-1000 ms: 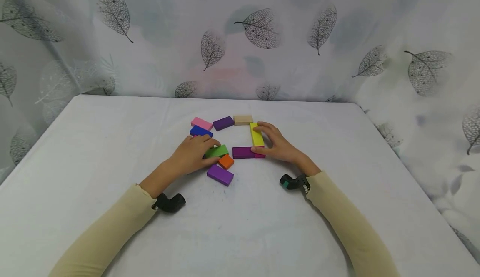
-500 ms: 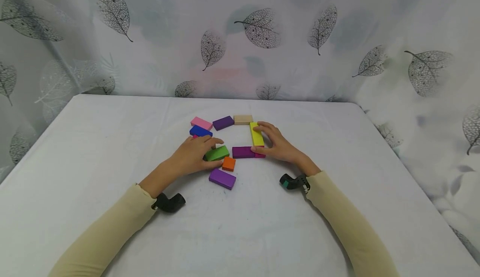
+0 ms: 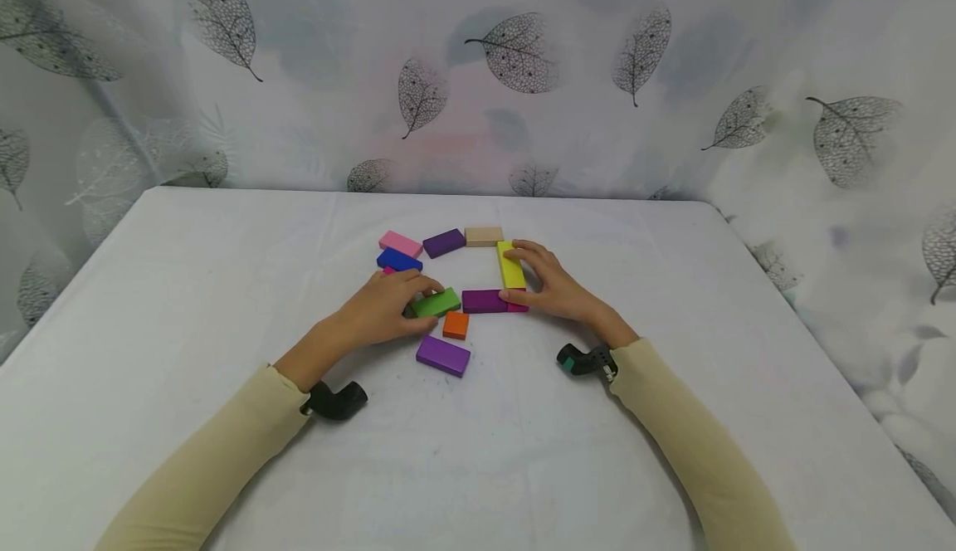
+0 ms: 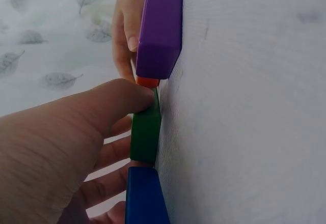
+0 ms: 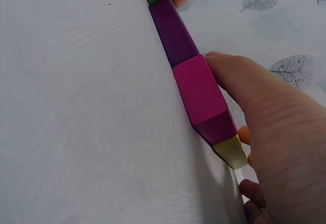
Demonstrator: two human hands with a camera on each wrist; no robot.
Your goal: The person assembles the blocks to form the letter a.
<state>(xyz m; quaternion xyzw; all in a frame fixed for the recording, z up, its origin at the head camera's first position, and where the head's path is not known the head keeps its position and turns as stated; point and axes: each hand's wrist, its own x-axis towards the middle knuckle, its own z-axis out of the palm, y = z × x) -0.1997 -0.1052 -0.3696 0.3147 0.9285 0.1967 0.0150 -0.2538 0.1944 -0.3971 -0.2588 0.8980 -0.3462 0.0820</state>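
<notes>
My left hand [image 3: 384, 309] pinches a green block [image 3: 436, 303], thumb on the near side and fingers on the far side. In the left wrist view the thumb overlaps one end of the green block [image 4: 145, 135]. My right hand [image 3: 553, 287] spans a yellow block [image 3: 511, 265], with a finger at its far end. Its thumb rests on a magenta block [image 5: 201, 89], beside a dark purple block [image 3: 484, 301]. An orange block [image 3: 456, 325] and a violet block [image 3: 444, 356] lie just in front of the green one.
Behind the hands lie a blue block [image 3: 399, 260], a pink block [image 3: 401, 243], a dark violet block [image 3: 444, 242] and a tan block [image 3: 484, 236]. Left fingers mostly cover another magenta piece. A leaf-patterned curtain [image 3: 321, 78] hangs behind the white table [image 3: 478, 468].
The green block has shifted slightly right in my left hand. The orange block has turned and slid right, and the violet block has slid right and nearer. My right hand has stayed in place.
</notes>
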